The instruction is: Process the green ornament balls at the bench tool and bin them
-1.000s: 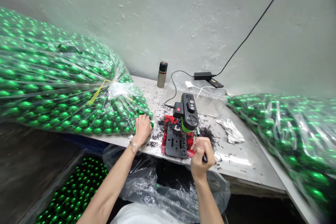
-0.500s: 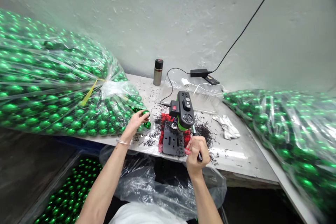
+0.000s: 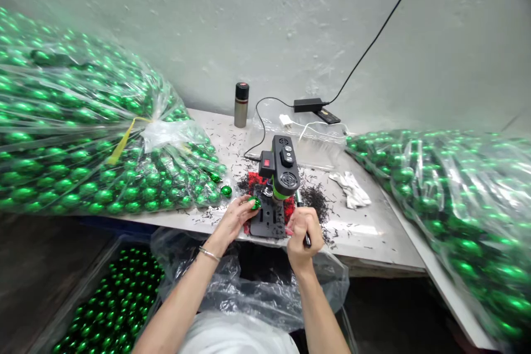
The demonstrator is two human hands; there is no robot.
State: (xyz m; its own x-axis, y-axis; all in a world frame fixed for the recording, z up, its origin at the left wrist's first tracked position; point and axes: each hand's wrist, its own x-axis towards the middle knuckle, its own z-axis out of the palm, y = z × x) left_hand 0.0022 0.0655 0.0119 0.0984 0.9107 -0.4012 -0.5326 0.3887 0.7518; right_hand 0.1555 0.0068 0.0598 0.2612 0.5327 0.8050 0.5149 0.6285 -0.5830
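Note:
My left hand [image 3: 233,222] pinches a shiny green ball [image 3: 254,203] at the left edge of a small black bench drill press [image 3: 286,168]. The ball is beside the chuck, above the slotted black base plate [image 3: 266,225]. My right hand [image 3: 306,235] is wrapped round the black handle of the press's lever [image 3: 307,240], at the right of the base. Another green ball [image 3: 226,191] lies on the table left of my left hand. Under the press is a red mat [image 3: 289,209], partly hidden by the base.
Big clear bags of green balls lie at left [image 3: 83,144] and right [image 3: 448,204]. A bottle [image 3: 241,105], a power adapter [image 3: 308,104] and white gloves [image 3: 350,189] stand or lie farther back. Black shavings [image 3: 314,202] surround the press. Below left is a crate of balls [image 3: 118,293].
My left hand has moved right, from beside the left bag to the drill press, carrying a green ball. My right hand stays on the lever. The whole view has shifted slightly.

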